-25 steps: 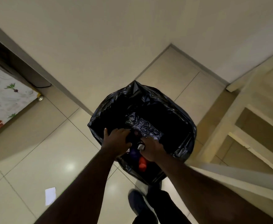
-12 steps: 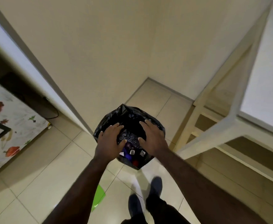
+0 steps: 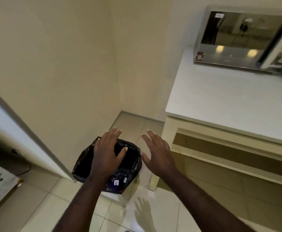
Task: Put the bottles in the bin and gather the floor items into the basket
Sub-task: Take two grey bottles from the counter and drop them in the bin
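A square bin lined with a crinkled black plastic bag (image 3: 85, 166) stands on the tiled floor, below and behind both raised hands. Inside lie bottles with white caps (image 3: 116, 182), so the bottle step looks done. The left hand (image 3: 106, 154) and right hand (image 3: 157, 154) hover with fingers spread, holding nothing. No basket or loose floor items are visible; gathering them seems left.

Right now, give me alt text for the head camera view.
Two open hands, left hand and right hand, hover over a black-lined bin holding bottles on a tiled floor. A counter with a microwave stands at right.
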Tool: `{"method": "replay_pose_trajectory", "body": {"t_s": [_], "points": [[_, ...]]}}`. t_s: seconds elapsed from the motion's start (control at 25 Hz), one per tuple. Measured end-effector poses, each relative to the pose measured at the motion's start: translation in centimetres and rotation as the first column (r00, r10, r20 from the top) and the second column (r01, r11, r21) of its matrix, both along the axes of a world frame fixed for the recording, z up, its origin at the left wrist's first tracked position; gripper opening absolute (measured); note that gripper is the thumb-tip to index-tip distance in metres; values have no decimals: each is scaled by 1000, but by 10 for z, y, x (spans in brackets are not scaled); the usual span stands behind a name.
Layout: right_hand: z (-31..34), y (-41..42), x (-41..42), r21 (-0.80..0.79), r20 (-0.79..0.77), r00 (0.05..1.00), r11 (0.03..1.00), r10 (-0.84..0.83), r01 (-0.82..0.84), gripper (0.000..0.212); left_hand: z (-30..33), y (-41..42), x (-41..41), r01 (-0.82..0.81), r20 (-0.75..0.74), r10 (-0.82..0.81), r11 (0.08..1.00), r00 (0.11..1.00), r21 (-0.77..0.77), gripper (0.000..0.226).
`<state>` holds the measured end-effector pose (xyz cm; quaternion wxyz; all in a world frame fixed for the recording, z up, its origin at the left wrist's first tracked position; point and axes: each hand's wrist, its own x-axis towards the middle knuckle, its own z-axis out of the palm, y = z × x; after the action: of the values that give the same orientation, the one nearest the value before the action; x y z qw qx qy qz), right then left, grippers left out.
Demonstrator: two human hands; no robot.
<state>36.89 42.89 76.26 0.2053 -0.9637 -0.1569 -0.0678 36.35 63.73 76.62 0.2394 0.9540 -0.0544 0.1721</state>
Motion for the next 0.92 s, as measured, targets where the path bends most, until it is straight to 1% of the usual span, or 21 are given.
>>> {"method": "replay_pose_trajectory", "body": {"t_s": [0.16, 0.32, 0.4, 0.6, 0.8, 0.92], "points": [[15, -76, -63, 31, 50, 990, 991, -134, 133, 68, 18, -71, -38, 87, 21, -88, 995, 996, 39, 63], [24, -162, -134, 5, 109, 952, 958, -287, 288, 71, 23, -151, -84, 208, 25, -212, 972, 977, 109, 71], [26, -204, -165, -31, 128, 924, 930, -360, 367, 71, 25, -189, -102, 263, 24, -268, 958, 963, 117, 75], [29, -308, -221, -118, 180, 827, 823, -533, 556, 74, 33, -285, -121, 402, 38, -417, 893, 908, 201, 82], [40, -408, -245, -152, 221, 703, 688, -676, 710, 78, 49, -381, -101, 499, 82, -538, 820, 839, 279, 81], [49, -467, -248, -165, 242, 635, 614, -733, 772, 78, 57, -444, -82, 550, 96, -595, 784, 798, 287, 81]]}}
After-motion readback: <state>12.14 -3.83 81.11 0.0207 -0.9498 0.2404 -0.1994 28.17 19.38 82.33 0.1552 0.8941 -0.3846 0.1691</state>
